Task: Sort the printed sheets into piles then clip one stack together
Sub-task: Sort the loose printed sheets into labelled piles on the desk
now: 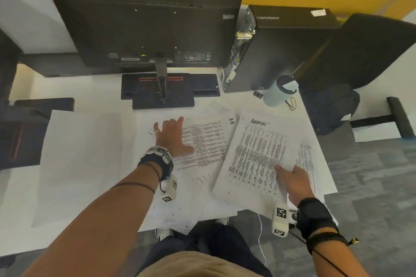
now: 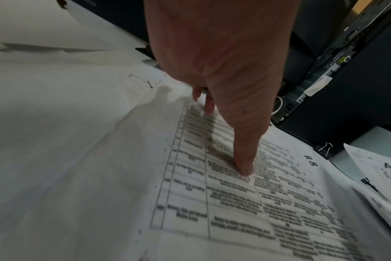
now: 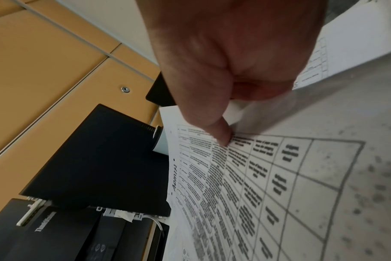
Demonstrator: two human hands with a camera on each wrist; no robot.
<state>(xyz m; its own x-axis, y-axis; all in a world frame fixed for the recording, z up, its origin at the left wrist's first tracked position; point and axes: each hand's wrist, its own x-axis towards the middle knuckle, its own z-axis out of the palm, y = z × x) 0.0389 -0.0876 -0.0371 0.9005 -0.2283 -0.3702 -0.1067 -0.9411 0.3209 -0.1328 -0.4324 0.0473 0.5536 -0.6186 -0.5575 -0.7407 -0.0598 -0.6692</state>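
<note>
Head view: 2 printed piles in play on the white worktop (image 1: 20, 186). Left hand (image 1: 172, 137) lies flat, fingers spread and straight, pressing the sheet marked "HR" (image 1: 207, 141); nothing gripped. Right hand (image 1: 295, 180) pinches the sheet marked "Admin" (image 1: 258, 150) near its lower right edge, thumb on top and the other fingers curled beneath, as the right wrist view shows. A third, blank-looking pile (image 1: 78, 164) lies well apart to the left. Binder clip (image 1: 258, 93) sits untouched beside the pale bottle (image 1: 279, 93), near the computer tower (image 1: 281, 47).

Judged step: sorting, clipping not begun.

Risks:
- "Admin" sheet overlaps the "HR" pile edge; sliding it could drag or skew the sheets below.
- Right-hand pile sits close to the worktop's right edge, and some sheets overhang the near edge; a pull toward the body could spill them to the floor.
- Reaching for the clip passes just beside the bottle; a knock could tip it onto paper.

Room: monitor stand (image 1: 162, 92) bounds the far side; open worktop shows only at far left and in the strip before the stand.
</note>
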